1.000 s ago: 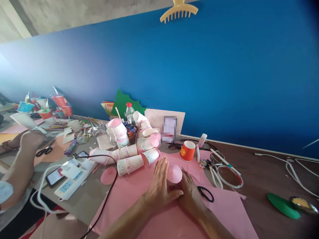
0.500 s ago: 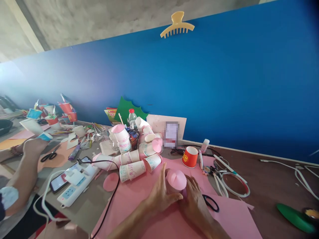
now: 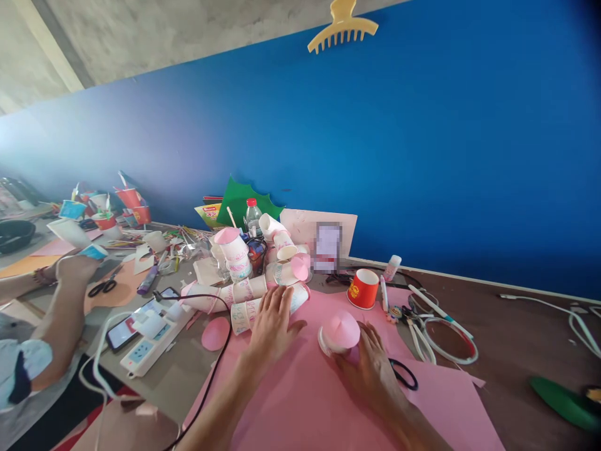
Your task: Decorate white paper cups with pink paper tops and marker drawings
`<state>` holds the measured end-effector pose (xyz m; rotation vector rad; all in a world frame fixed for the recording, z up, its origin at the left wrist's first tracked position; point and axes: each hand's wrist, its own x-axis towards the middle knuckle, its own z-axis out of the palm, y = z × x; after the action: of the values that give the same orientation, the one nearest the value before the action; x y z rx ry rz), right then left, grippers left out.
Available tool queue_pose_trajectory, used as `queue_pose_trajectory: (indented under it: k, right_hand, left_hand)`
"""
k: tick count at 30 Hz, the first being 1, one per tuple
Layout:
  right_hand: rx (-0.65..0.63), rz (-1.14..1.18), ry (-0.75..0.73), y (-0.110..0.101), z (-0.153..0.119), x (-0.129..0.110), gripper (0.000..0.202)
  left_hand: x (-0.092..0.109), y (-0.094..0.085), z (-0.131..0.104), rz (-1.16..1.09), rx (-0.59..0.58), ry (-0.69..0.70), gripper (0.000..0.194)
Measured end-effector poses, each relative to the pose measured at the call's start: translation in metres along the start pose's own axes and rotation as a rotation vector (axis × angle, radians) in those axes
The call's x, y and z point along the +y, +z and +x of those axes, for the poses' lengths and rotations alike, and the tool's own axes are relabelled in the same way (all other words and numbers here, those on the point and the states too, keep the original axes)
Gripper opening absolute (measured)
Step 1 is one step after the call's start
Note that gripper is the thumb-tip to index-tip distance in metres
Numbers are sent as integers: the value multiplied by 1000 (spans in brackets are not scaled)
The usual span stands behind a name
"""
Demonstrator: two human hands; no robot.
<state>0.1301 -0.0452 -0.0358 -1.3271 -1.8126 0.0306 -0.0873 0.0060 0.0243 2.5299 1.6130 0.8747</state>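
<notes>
Off the cone-topped cup (image 3: 340,333) goes the person's left hand (image 3: 273,322), which half a second ago flanked it and now lies over the white cups on their sides (image 3: 243,317). Its fingers are spread across them with the thumb held apart, and from where I stand I cannot tell whether it has gripped one. The right hand (image 3: 370,360) has stayed with the cone-topped cup, thumb at the near side and fingers along the right, in a light hold. That cup sits on the big pink sheet (image 3: 300,388), leaning a little, its pink point uppermost. Close by the right hand lies a black scissor handle (image 3: 404,374); farther back stands a red cup (image 3: 363,289), with a small white bottle (image 3: 392,267) beyond it to the right. Left of the sheet I see a flat pink disc (image 3: 215,334) beside a black cable (image 3: 224,351), then a white power strip (image 3: 153,344) and a phone (image 3: 118,336). Behind the lying cups rises a stack of cups (image 3: 236,250) with a pink top, near a red-capped bottle (image 3: 253,219). At the far left, a co-worker's bare arm (image 3: 66,313) reaches over the table, close to black scissors (image 3: 103,287).
</notes>
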Motion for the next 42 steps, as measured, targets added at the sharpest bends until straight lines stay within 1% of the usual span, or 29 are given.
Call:
queue_pose_trajectory:
  k: [3,8,13,18,24,30,34,36,37,40,42]
  right_hand:
    - [3,-23,-9,2,0,2,37]
    - [-33,-58,-1,0,-1,4,39]
    - [-77,-112,-18,-1,-1,4,37]
    - [-30,-113,-40,3,-1,6,37]
    - [-32,-88,-31,3,-3,7,39]
    - [-24,-85,-27,5,-4,9,38]
    - [-16,-55,7,6,-5,10,39]
    - [-3,-4,85,4,-4,9,41]
    - [6,30,146,1,-2,9,43]
    - [23,165,357,-10,5,7,49]
    - [43,239,458,-18,11,6,54]
  left_hand:
    - [-2,0,8,212,-34,4,69]
    - [-4,0,9,419,-95,-9,59]
    - [-19,-4,3,524,-105,-8,64]
    - [-29,-5,-1,577,-124,-31,60]
    - [-29,3,-2,554,-104,-31,64]
    - [-29,7,6,553,-103,-28,54]
    - [-29,6,4,423,-35,29,51]
    - [-27,4,2,341,-22,67,52]
    - [-26,3,2,303,-23,72,53]
    - [-19,-2,2,168,-22,30,57]
    - [-16,-5,6,32,12,8,57]
